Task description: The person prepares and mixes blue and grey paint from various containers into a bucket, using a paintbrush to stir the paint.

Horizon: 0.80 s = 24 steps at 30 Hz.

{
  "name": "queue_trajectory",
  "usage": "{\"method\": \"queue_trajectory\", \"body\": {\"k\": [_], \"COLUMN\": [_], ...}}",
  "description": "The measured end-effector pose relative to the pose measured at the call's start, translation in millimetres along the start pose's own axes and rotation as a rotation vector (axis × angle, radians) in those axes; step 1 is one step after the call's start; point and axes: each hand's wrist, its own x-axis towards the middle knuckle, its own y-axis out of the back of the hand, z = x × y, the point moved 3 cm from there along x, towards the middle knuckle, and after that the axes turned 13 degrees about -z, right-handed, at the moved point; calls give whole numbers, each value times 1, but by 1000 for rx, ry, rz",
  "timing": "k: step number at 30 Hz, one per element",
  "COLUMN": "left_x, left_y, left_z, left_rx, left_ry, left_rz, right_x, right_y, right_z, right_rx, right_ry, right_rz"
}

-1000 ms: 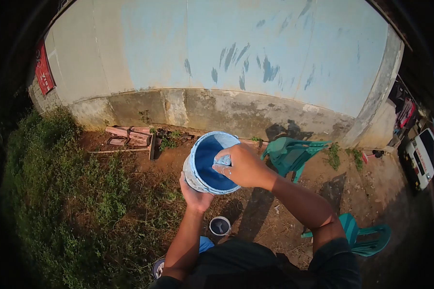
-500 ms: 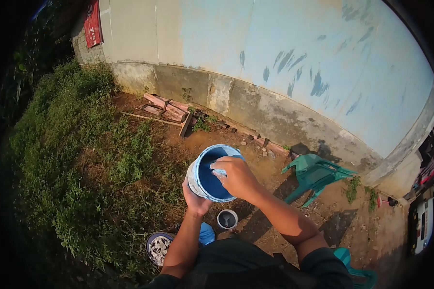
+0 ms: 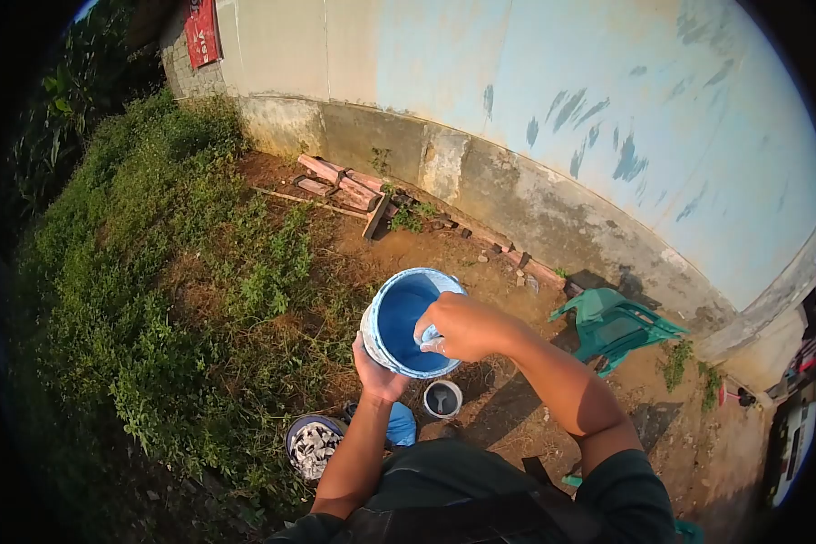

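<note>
A white bucket with blue paint on its rim and inside is tilted toward me. My left hand holds it from below at its left side. My right hand is closed inside the bucket's mouth, pinching something whitish-blue; what it is cannot be made out. Below the bucket, a small white pail with dark contents and a brush-like tool stands on the ground. A round tub of pale and dark pieces is beside my left forearm, and a blue item lies near it.
A green plastic chair lies on the dirt at the right. Reddish beams are piled by the wall, whose light-blue surface has dark smears. Weeds cover the left. A white vehicle shows at the far right.
My right hand has shifted right and down within the bucket. The view has moved, so the wall, beams and chair appear further right. My left hand still supports the bucket.
</note>
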Motion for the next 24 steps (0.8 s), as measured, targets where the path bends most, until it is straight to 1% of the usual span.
{"method": "queue_trajectory", "body": {"k": [2,4,5,7,8,10,11,13,14,16,17,19,20,21,23,24], "left_x": [4,4,4,7,8,7,6,6,7,7,6,5,4,4,4,7], "left_y": [-4,-9,-11,-11,-9,-12,-13,-14,-12,-11,-11,-13,-15,-14,-12,-14], "left_z": [-3,-4,-4,-1,0,5,6,6,5,4,5,6,7,8,10,9], "left_rx": [-27,-21,-12,-17,-2,18,30,44,51,72,75,49,56,59,95,38], "left_ry": [-26,-15,-7,-7,-10,-15,-14,-10,-3,3,1,7,12,12,-22,-40], "left_rz": [-15,-29,-35,-31,-23,-14,9,34,45,75,75,65,23,23,37,88], "right_x": [-2,-4,-2,5,11,19,25,32,34,39,41,40,38,37,35,30], "right_y": [5,13,13,13,9,7,4,3,3,3,1,-2,-4,-4,-9,-5], "right_z": [1,-1,-1,4,9,16,20,17,16,9,11,9,11,14,22,21], "right_rx": [-62,-107,-110,-100,-100,-16,-15,-21,-19,-90,-90,6,51,52,84,83], "right_ry": [-11,-91,-90,-144,-137,7,10,70,70,105,108,262,234,236,244,204], "right_rz": [31,119,118,210,210,463,464,549,552,397,399,367,275,277,117,28]}}
